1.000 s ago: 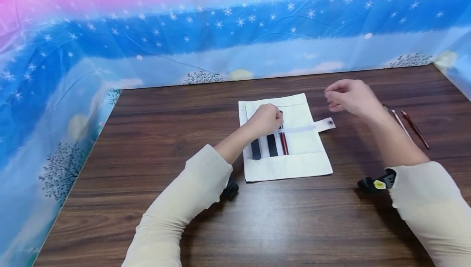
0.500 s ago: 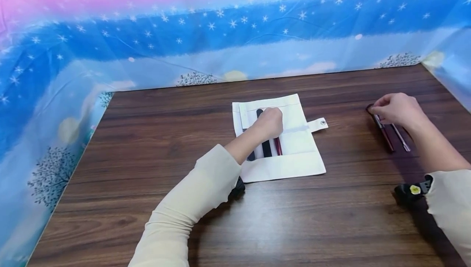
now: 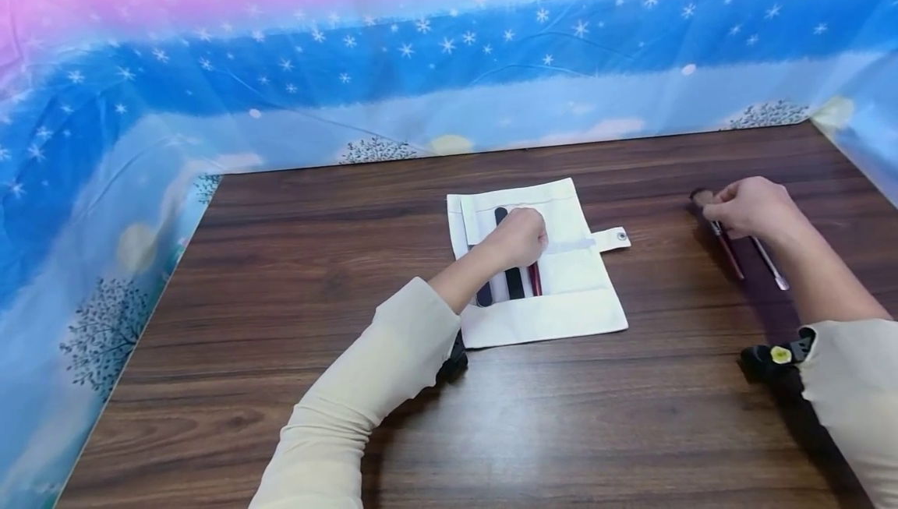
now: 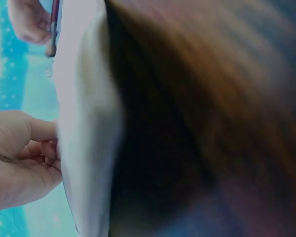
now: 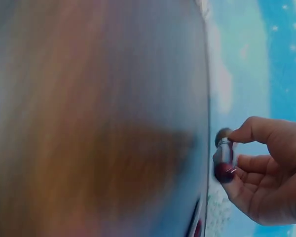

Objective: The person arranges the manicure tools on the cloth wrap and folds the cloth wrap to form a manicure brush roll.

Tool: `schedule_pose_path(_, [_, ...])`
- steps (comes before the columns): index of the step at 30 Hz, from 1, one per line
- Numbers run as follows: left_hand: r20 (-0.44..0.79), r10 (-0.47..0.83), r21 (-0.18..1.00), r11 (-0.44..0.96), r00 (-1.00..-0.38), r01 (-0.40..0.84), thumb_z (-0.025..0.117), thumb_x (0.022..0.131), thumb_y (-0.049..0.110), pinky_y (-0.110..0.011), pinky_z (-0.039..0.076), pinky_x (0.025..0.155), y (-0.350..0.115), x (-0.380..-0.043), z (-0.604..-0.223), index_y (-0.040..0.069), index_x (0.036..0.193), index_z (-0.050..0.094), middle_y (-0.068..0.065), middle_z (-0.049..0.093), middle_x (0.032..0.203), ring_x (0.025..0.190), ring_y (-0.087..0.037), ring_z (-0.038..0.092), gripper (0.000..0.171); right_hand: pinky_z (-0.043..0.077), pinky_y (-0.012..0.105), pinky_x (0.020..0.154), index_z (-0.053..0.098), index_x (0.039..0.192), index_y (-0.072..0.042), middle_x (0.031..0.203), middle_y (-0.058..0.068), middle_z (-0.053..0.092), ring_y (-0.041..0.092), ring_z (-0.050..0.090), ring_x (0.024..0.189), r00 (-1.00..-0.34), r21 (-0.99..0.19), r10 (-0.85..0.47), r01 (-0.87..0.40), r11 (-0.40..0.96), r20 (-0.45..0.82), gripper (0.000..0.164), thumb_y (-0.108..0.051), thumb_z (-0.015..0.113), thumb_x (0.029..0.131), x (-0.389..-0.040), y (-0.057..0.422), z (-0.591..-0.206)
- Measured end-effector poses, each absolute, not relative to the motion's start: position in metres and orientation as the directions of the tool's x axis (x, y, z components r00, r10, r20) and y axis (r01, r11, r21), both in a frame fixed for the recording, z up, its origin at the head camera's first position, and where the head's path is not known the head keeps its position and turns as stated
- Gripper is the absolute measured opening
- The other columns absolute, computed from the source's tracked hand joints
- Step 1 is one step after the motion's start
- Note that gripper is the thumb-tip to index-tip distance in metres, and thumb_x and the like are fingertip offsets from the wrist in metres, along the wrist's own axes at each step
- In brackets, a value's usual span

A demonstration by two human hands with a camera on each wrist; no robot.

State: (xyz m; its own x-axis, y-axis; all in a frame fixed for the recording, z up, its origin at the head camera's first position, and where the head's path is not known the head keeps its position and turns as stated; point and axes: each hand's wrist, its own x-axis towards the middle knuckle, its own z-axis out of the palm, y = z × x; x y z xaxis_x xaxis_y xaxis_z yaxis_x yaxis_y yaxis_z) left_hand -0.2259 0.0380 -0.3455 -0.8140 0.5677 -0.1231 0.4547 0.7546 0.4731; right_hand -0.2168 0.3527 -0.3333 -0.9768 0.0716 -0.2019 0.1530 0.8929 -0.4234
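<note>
My right hand (image 3: 754,209) pinches a makeup brush (image 5: 224,158) with brown bristles, a silver ferrule and a dark red handle. In the head view the brush slants down over the table's right side. My left hand (image 3: 522,236) is curled over the middle of an opened white cloth brush case (image 3: 547,326). Thumb and fingers of that hand meet the white cloth in the left wrist view, where the fingertips are hidden. Beneath it, a dark red handle (image 3: 535,279) stands in the case pocket, beside a flat black tool (image 3: 514,283) and another dark tool (image 3: 484,295).
A thin silver tool (image 3: 772,267) lies on the wooden table (image 3: 316,259) below my right hand. The case's snap strap (image 3: 613,238) sticks out to its right. A snowflake-print cloth (image 3: 421,65) hangs behind the table.
My right hand has moved right from beside the case to the loose tools and taken hold of the makeup brush, lifting it slightly. My left hand has stayed over the case, shifting only a little.
</note>
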Motion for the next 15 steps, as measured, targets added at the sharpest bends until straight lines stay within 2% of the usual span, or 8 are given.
schedule_pose_path(4, [-0.119,0.583,0.500,0.734,-0.803,0.459,0.045,0.088,-0.005,-0.017,0.034,0.054,0.037,-0.227,-0.347,0.007,0.058,0.052,0.001,0.042,0.057,0.051,-0.009,0.039,0.033,0.048,0.043,0.066,0.056,0.108,0.012,0.078,0.011,0.063,0.017,0.061,0.064,-0.986,-0.544,0.032,0.118,0.831,-0.165,0.044,-0.027,0.053,0.087,-0.226,0.328,-0.325])
schedule_pose_path(8, [-0.113,0.598,0.502,0.724,-0.794,0.474,0.048,0.091,-0.001,-0.018,0.039,0.062,0.035,-0.228,-0.348,0.002,0.075,0.066,-0.001,0.055,0.071,0.060,-0.010,0.046,0.024,0.052,0.032,0.062,0.047,0.118,0.012,0.089,0.016,0.061,0.009,0.060,0.061,-0.989,-0.688,-0.022,0.086,0.720,-0.146,0.044,-0.020,0.052,0.088,-0.238,0.293,-0.318])
schedule_pose_path(11, [-0.116,0.613,0.513,0.711,-0.782,0.481,0.050,0.092,0.002,-0.019,0.041,0.065,0.033,-0.227,-0.347,0.001,0.082,0.069,-0.003,0.059,0.078,0.063,-0.011,0.048,0.022,0.053,0.030,0.065,0.034,0.131,0.011,0.103,0.021,0.053,0.008,0.059,0.061,-0.992,-0.792,-0.043,0.069,0.607,-0.119,0.051,-0.014,0.050,0.089,-0.245,0.266,-0.315])
schedule_pose_path(15, [-0.125,0.618,0.521,0.707,-0.776,0.478,0.051,0.093,0.004,-0.020,0.041,0.067,0.032,-0.225,-0.345,0.002,0.083,0.069,-0.004,0.062,0.081,0.064,-0.011,0.049,0.021,0.053,0.030,0.066,0.022,0.139,0.008,0.105,0.020,0.047,0.011,0.059,0.061,-0.997,-0.849,-0.049,0.024,0.528,-0.059,0.059,-0.009,0.047,0.089,-0.253,0.233,-0.317])
